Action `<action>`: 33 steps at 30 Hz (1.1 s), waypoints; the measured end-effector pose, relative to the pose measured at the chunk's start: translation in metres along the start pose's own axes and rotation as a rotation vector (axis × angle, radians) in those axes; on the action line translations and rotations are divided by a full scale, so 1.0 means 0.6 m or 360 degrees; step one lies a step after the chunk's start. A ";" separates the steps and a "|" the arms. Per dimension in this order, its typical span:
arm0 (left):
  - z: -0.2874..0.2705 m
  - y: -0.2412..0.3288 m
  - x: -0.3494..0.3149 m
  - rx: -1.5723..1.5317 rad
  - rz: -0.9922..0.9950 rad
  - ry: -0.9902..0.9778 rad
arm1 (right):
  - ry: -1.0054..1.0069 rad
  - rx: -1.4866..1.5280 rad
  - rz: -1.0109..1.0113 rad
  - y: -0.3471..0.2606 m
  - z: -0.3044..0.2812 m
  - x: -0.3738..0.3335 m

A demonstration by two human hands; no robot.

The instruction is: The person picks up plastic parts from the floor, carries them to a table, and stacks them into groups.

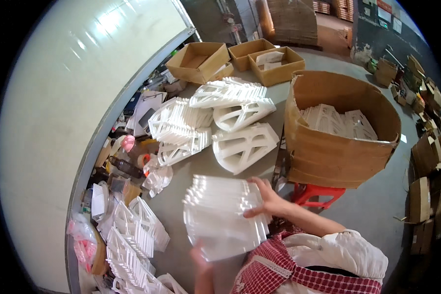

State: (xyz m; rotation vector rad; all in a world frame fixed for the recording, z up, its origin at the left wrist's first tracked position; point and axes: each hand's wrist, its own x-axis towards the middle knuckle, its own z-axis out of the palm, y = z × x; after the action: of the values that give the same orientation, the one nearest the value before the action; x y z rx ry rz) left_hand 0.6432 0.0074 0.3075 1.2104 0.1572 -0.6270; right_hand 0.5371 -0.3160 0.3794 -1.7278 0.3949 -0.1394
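Observation:
In front of me is a stack of white fan-shaped plastic panels (220,220), blurred by motion. My right hand (264,198) grips its right edge, thumb on the near face and fingers over the top. At its lower left corner is my left hand (201,257), smeared by motion; its fingers cannot be made out. Just beyond lies a white openwork plastic panel (245,147) with curved edges and cut-outs. Behind it, rows of nested white panels (181,120) lean together on the grey table (181,196). More nested panels (130,240) stand at the near left.
At the right a large cardboard box (338,157) holds more white panels, with a red plastic stool (318,195) beneath it. Small open cartons (196,61) stand at the back. Along the left wall lie a dark bottle (126,166), plastic bags (83,242) and clutter.

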 end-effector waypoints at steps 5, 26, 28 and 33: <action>0.170 0.145 0.055 -0.0284 0.0132 -0.0069 | 0.0027 0.0162 -0.0132 -0.089 -0.085 0.118; 0.399 0.086 0.519 -0.0074 -0.0143 -0.0210 | 0.0770 -0.0108 0.0131 0.045 -0.301 0.444; 0.393 0.080 0.509 -0.0202 -0.0098 -0.0348 | 0.0901 -0.0354 0.0087 0.050 -0.290 0.437; 0.415 0.133 0.404 -0.0365 0.0038 -0.0213 | 0.1459 -0.0826 -0.0771 -0.049 -0.253 0.379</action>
State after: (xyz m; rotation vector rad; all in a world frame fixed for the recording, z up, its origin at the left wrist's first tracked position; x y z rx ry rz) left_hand 0.8322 -0.2909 0.3586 0.9452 0.0987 -0.6488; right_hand 0.7078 -0.5297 0.4095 -2.1710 0.7049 -1.3033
